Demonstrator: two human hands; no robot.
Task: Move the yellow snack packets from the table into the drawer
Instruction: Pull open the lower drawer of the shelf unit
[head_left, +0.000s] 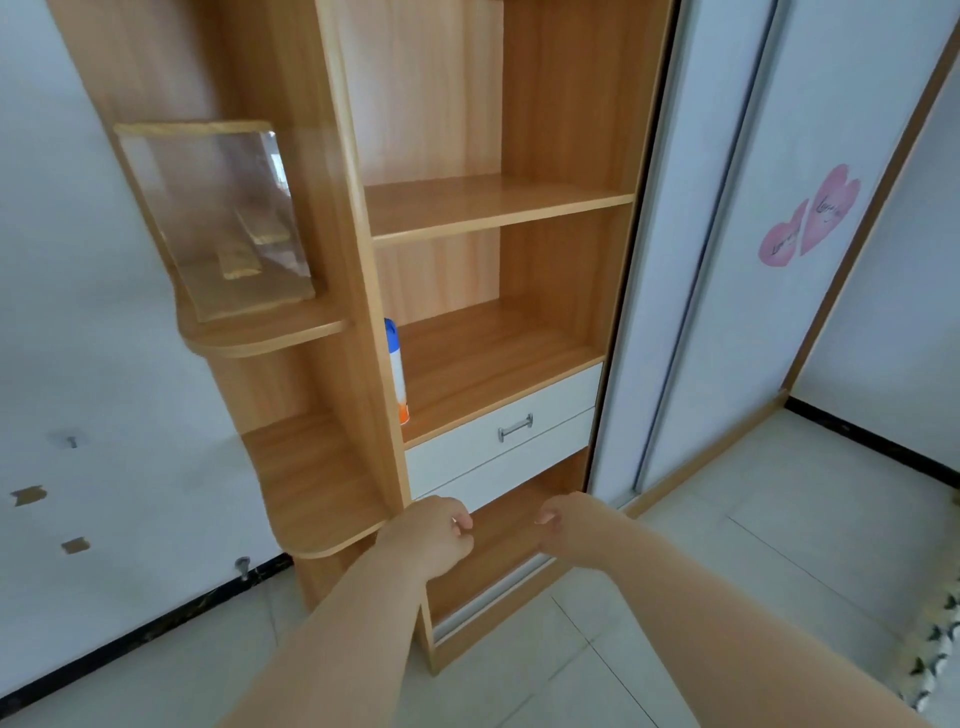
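Observation:
No yellow snack packets and no table are in view. Two white drawers sit in the wooden cabinet: the upper drawer (550, 402) has a metal handle (515, 427), and the lower drawer (498, 475) lies right beneath it; both look closed. My left hand (431, 535) is just below the lower drawer's left corner, fingers curled into a loose fist with nothing visible in it. My right hand (563, 525) is a little to its right, in front of the open compartment under the drawers, with its fingers also curled and holding nothing.
A spray can (396, 371) stands on the shelf above the drawers. A clear stand (218, 218) sits on a rounded side shelf at the left. White sliding wardrobe doors (727, 260) with pink heart stickers are at the right. The floor is tiled.

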